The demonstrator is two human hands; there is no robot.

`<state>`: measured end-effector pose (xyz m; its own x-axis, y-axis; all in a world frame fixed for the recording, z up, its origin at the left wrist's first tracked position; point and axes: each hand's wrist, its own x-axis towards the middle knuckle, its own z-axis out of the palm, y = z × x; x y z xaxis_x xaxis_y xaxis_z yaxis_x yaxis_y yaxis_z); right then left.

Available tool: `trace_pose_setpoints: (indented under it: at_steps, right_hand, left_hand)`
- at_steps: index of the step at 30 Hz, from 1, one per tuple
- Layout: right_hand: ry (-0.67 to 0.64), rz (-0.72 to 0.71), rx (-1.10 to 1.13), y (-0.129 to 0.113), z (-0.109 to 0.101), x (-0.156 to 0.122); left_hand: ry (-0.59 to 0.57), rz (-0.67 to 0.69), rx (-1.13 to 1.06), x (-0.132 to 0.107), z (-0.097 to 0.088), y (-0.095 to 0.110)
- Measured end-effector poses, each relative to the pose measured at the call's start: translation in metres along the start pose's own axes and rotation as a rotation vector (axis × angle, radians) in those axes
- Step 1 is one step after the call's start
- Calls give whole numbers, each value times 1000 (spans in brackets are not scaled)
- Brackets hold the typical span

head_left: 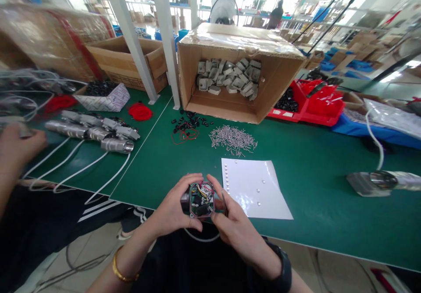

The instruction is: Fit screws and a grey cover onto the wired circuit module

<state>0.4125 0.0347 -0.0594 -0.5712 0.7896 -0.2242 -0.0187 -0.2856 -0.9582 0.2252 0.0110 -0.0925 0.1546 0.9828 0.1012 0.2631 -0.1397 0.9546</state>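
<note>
1. Left hand cups an open electronics module from its left side, thumb underneath and fingers curled over the top edge. Closed on it, firm wrap.
2. Right hand closes on the module's right edge, thumb and forefinger pinching. It also carries a thin pair of tweezers between the fingers, tips pointing up and away from the palm.
3. Module sits between both hands, just off the near edge of the green table, above the lap. Dark housing with a red rim; board, small parts and fine coloured wires exposed on the face.
4. Handling, my read: light, rigid shell, but fragile innards. Grip the housing sides only and keep fingertips off the wires and solder joints. A white cable loops below the hands; looks attached to the module, can't confirm.
5. Ahead of the right hand: a white sheet with small round beads on it, near. Beyond that, a pile of metal pins.
6. Ahead of the left hand: a scatter of small black parts, well apart.
7. Far left: another person's hand beside a row of metal cylinders with white leads.
8. Behind: cardboard box of grey housings.
</note>
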Motion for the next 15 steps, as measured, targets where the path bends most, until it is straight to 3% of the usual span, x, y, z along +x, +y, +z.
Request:
trace_pose_setpoints:
  at_steps: [3,7,11,15]
  right_hand:
    - [6,112,155,-9,1,-3]
    - [-49,171,252,-24,-1,-8]
    - [-148,75,153,-33,4,-6]
    - [-333,37,314,-29,21,1]
  left_hand:
    - [8,18,30,7,2,-3]
    - [180,18,100,-4,10,10]
    - [319,105,593,-29,-3,51]
    - [375,195,1016,-47,-25,97]
